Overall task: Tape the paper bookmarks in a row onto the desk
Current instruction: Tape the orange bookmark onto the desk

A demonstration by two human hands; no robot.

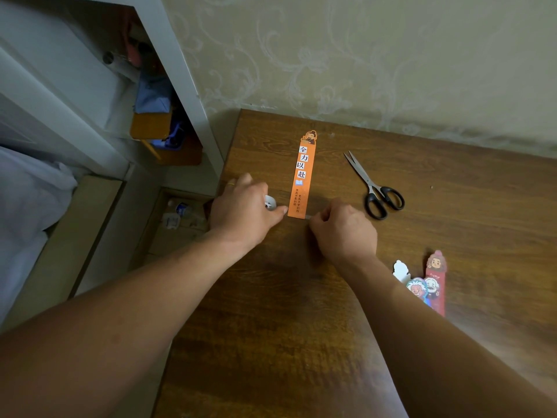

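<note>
Nearest on the wooden surface, just beside the right forearm, lies a small pile of spare bookmarks. They overlap one another with their cartoon-head ends pointing away from the person, and none is taped yet. Farther out, the two hands meet at the near end of the orange bookmark. The left hand grips a tape roll, with one fingertip reaching the bookmark's near left corner. The right hand has its fingers curled and pinches what looks like the tape strip at the bookmark's near right corner. The tape is clear, so how far it spans the paper is hard to tell. The step in hand seems to be fixing the first bookmark's near end. The next move calls for pressing the strip flat across that end and freeing it from the roll — probably with the scissors, which lie just right of the bookmark with their blades aimed away and to the left. The orange bookmark lies flat near the surface's left edge, its long axis running near to far — leaning slightly right at the top. Its figure-topped end points toward the patterned wall, and the plain end sits between the hands.
</note>
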